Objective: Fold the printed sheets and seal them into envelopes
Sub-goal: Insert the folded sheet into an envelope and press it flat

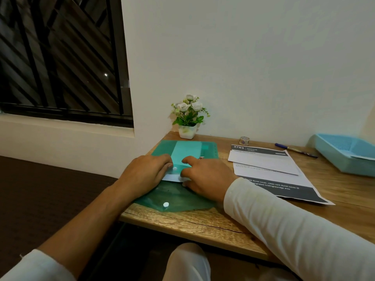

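A green translucent snap envelope (pixel 162 150) lies on the wooden desk (pixel 203 222) with its flap open toward me, a white snap button (pixel 166 204) on the flap. A folded white sheet (pixel 171 177) sits partly inside its mouth and shows pale through the plastic. My left hand (pixel 145 175) rests at the sheet's left edge, fingers curled onto the envelope mouth. My right hand (pixel 205 177) grips the sheet's right side, thumb under its near edge. More printed sheets (pixel 269 169), one folded on top of a flat one, lie to the right.
A small potted white-flower plant (pixel 187 120) stands at the desk's back edge against the wall. A tape roll (pixel 244 140) and a pen (pixel 295 150) lie behind the sheets. A light blue plastic tray (pixel 345 157) sits at the far right. A barred window is on the left.
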